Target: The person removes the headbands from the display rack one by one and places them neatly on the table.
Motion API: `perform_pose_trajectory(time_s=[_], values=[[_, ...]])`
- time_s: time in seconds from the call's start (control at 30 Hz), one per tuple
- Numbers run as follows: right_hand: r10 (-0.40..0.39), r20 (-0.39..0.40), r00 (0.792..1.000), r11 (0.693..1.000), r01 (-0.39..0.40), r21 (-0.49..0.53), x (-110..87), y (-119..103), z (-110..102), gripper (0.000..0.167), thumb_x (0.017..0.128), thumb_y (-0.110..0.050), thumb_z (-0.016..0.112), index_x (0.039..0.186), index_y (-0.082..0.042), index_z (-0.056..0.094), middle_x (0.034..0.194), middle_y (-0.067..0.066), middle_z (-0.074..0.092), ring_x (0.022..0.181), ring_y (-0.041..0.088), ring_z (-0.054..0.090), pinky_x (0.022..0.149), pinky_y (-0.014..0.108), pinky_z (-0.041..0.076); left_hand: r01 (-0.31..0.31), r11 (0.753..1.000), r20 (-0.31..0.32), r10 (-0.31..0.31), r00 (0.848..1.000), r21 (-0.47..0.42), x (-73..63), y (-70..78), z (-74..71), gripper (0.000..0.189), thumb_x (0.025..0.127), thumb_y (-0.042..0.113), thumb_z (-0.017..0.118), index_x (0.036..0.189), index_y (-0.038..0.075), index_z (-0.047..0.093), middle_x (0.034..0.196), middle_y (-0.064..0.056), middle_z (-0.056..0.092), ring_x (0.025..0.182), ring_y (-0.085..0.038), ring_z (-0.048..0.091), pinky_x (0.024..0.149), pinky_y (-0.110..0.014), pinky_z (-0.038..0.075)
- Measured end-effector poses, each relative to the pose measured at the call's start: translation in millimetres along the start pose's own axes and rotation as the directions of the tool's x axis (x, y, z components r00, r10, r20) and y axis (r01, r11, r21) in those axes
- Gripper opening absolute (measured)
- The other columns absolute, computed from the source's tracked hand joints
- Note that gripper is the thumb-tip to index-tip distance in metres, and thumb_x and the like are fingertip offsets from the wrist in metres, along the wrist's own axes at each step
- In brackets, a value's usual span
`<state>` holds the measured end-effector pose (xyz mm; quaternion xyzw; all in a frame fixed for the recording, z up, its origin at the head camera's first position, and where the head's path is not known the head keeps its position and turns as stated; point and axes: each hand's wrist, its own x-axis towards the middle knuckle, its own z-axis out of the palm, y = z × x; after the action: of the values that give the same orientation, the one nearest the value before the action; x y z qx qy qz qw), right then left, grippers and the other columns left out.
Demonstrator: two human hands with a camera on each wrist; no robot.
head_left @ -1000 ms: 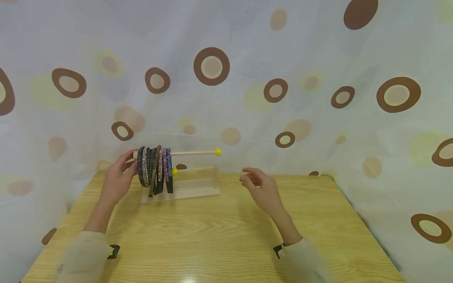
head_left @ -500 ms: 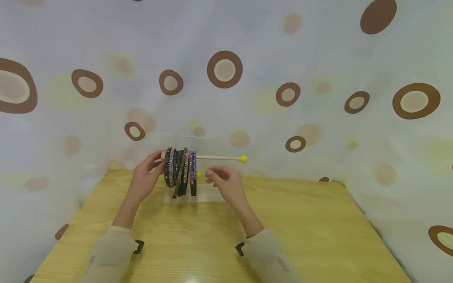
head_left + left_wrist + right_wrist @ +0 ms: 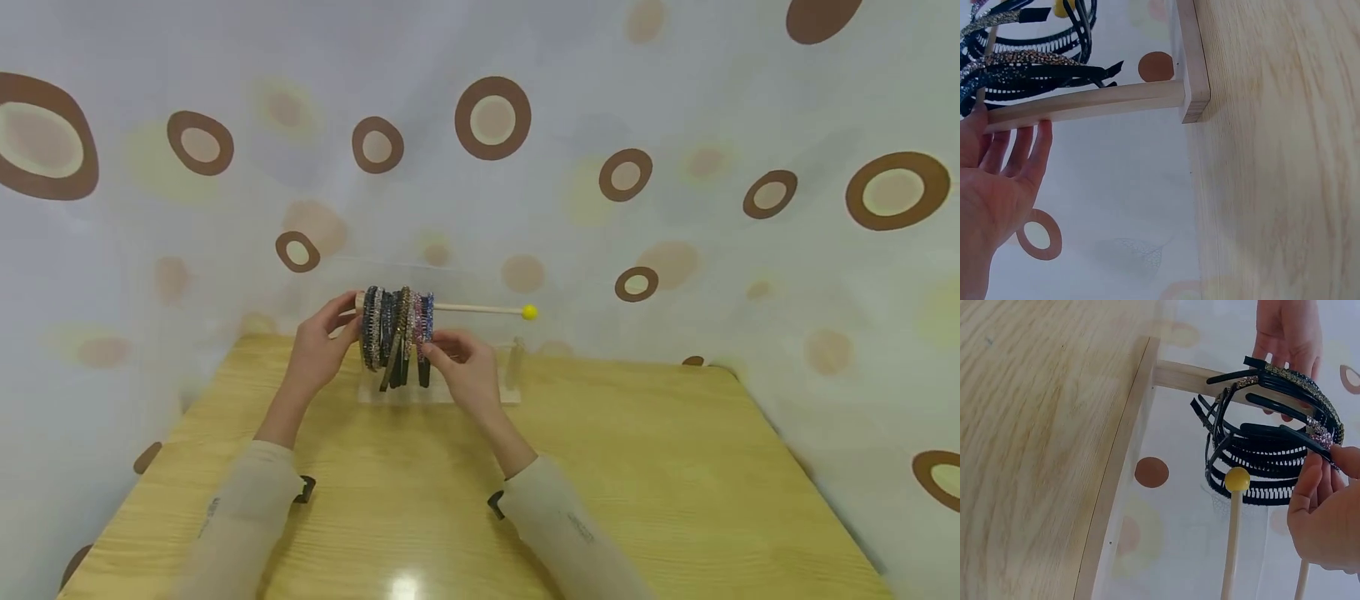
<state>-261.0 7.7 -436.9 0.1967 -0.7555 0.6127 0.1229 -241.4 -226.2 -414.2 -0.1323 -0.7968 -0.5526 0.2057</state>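
Observation:
Several glittery headbands [image 3: 393,333] hang side by side on the upper rod of a wooden rack, crowded toward its left end. My left hand [image 3: 318,346] grips the rack's wooden upright [image 3: 1097,102], thumb on one side and fingers on the other. At the right end of the row, my right hand [image 3: 472,371] pinches a headband between thumb and fingers; in the right wrist view this headband [image 3: 1313,439] has pink glitter. A yellow ball [image 3: 529,312] caps the upper rod. The lower rod's yellow ball [image 3: 1237,479] shows in the right wrist view but is hidden in the head view.
The rack's pale base [image 3: 487,395] sits near the back of a wood-grain table [image 3: 637,467]. Behind it hangs a whitish curtain [image 3: 570,100] printed with brown ovals, which also runs along both sides.
The right hand has moved left from beside the rack to the headbands and now pinches one. The left hand keeps its grip on the rack. The head view has shifted.

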Motion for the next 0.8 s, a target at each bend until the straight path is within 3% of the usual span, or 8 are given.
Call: perform_pose_trajectory(time_s=[0.2,0.43,0.57,0.7,0.8], values=[[-0.027,-0.027,0.999,0.998,0.029,0.064,2.9,-1.1,-0.9,0.022,0.093,-0.016,0.078,0.112,-0.005,0.075,0.099,0.003,0.075,0.089,0.018,0.07,0.079,0.034,0.061,0.015,1.0,0.008,-0.015,1.0,-0.005,-3.4,0.5,-8.4,0.047,0.106,0.007,0.057,0.149,-0.005,0.046,0.144,-0.027,0.051,0.126,-0.045,0.053,0.088,-0.022,0.057],[-0.109,-0.115,0.987,0.988,0.12,0.095,9.2,-5.7,-27.6,0.021,0.093,-0.009,0.077,0.111,0.001,0.075,0.101,0.01,0.075,0.087,0.025,0.072,0.077,0.038,0.063,0.013,1.0,0.02,-0.013,1.0,-0.005,0.0,8.3,-1.4,0.047,0.105,0.006,0.058,0.149,-0.005,0.046,0.144,-0.025,0.051,0.128,-0.042,0.054,0.09,-0.024,0.057],[-0.194,-0.159,0.968,0.981,0.194,-0.016,11.4,-6.7,-40.0,0.019,0.094,-0.007,0.076,0.11,0.002,0.075,0.101,0.011,0.074,0.087,0.024,0.072,0.077,0.03,0.063,-0.013,1.0,0.017,0.013,1.0,-0.002,3.2,11.7,0.1,0.047,0.105,0.006,0.058,0.149,-0.006,0.046,0.144,-0.025,0.052,0.127,-0.041,0.054,0.09,-0.024,0.057],[-0.3,-0.176,0.938,0.948,0.273,-0.164,12.0,0.4,-46.0,0.017,0.095,-0.004,0.073,0.11,0.004,0.074,0.101,0.013,0.074,0.089,0.023,0.071,0.078,0.025,0.061,-0.014,1.0,0.021,0.014,1.0,-0.022,2.3,8.3,-1.4,0.048,0.105,0.008,0.058,0.15,-0.006,0.045,0.145,-0.025,0.051,0.128,-0.042,0.053,0.09,-0.023,0.057],[-0.336,-0.183,0.924,0.933,0.301,-0.195,10.4,9.3,-49.3,0.016,0.095,0.0,0.071,0.11,0.007,0.073,0.1,0.016,0.073,0.09,0.024,0.071,0.077,0.025,0.061,0.011,0.999,0.034,-0.01,0.999,-0.031,-0.7,1.8,-0.1,0.051,0.106,0.011,0.057,0.152,-0.005,0.042,0.147,-0.025,0.049,0.13,-0.042,0.051,0.09,-0.022,0.057]])
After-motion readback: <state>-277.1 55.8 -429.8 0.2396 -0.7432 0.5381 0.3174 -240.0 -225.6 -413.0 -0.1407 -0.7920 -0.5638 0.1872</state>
